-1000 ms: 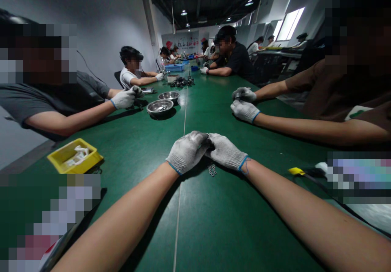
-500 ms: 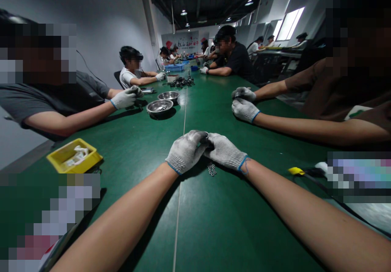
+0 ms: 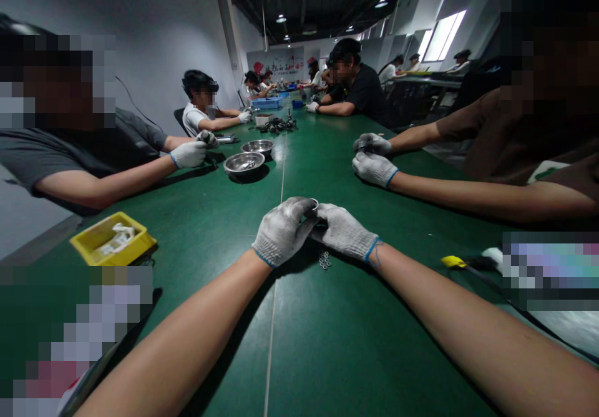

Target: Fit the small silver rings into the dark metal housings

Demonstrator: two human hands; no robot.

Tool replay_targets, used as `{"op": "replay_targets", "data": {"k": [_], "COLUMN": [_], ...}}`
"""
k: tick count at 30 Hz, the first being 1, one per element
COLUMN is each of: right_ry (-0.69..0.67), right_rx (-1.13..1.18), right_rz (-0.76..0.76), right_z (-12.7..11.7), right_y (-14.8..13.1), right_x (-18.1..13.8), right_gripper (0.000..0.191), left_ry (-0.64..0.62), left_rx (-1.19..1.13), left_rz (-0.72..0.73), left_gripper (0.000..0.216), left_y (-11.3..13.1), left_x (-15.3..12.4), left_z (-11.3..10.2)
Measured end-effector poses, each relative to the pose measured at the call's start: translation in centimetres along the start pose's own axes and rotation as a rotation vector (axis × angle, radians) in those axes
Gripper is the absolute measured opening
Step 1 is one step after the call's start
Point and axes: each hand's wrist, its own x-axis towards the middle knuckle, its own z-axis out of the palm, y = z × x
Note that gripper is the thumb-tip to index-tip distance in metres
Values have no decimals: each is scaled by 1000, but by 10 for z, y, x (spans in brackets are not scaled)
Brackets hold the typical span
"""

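My left hand [image 3: 283,233], in a grey-white knitted glove, is closed with its fingers and thumb around a metal ring [image 3: 316,205]. Only the ring's thin shiny edge shows; glove fingers hide the rest. My right hand [image 3: 345,232], gloved alike with a loose blue thread at the cuff, has its fingertips pressed together against the left hand's. Whatever lies between its fingers is hidden. On the green table [image 3: 318,342], just below both hands, lies a small cluster of metal rings or nuts [image 3: 324,260].
Two steel bowls [image 3: 244,164] stand ahead to the left, small parts in the nearer one. A yellow bin [image 3: 112,240] holds white pieces. Dark parts [image 3: 281,125] are heaped farther off. Gloved co-workers sit along both sides. A yellow-tipped cable [image 3: 453,261] lies right.
My left hand has shifted very slightly up and left, and more of the ring's edge shows between the hands. The cluster on the table has stayed in place.
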Motion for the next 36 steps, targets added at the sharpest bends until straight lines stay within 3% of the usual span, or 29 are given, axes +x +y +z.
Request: {"op": "replay_targets", "data": {"k": [12,36], "right_ry": [-11,-10], "right_rx": [-33,-81], "right_rz": [17,17], "right_z": [-1,2], "right_y": [1,5], "right_x": [0,-1], "right_gripper": [13,20], "left_ry": [9,-188], "left_rx": [13,63], "left_rz": [13,-75], "left_gripper": [23,22], "left_y": [1,10], "left_x": [1,8], "left_z": [-1,-2]}}
